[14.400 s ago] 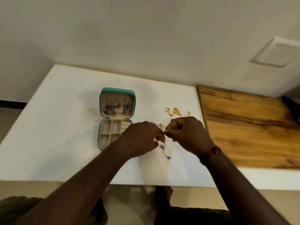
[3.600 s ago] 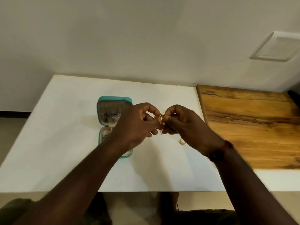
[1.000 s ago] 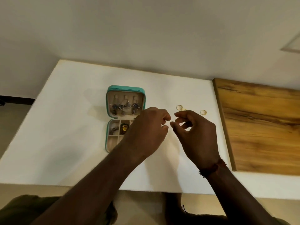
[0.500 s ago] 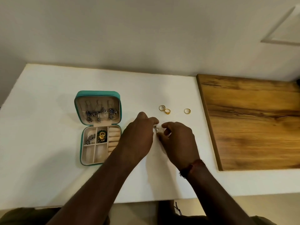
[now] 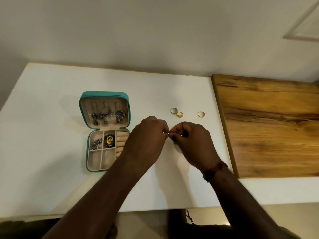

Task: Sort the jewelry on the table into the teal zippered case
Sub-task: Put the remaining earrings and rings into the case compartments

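Far left, the white desk (image 5: 51, 152) carries the teal case (image 5: 104, 93), lying open with its lid leaning back on the far side. Silver-and-blue earrings (image 5: 107, 115) hang in a row inside that lid. In the tray below, silver pieces (image 5: 96, 144) sit in the far-left compartment and a gold and green piece (image 5: 110, 139) fills the compartment just right of them. The two near compartments hold nothing I can make out. The ring rolls (image 5: 122, 140) run along the tray's right side, partly covered by the wrist.

On to the middle. The left hand (image 5: 146, 140) is curled, a narrow fingertip grip on a small silvery piece (image 5: 168, 133). The right hand (image 5: 191, 144) meets it, pinching the same piece from the other side, just above the desk. The piece is too small to identify.

Beyond the hands, three gold rings (image 5: 179, 114) lie on the desk, two touching and one apart to the right. A reddish wristband (image 5: 214, 170) circles the right wrist. Far right lies a wooden board (image 5: 272, 126).
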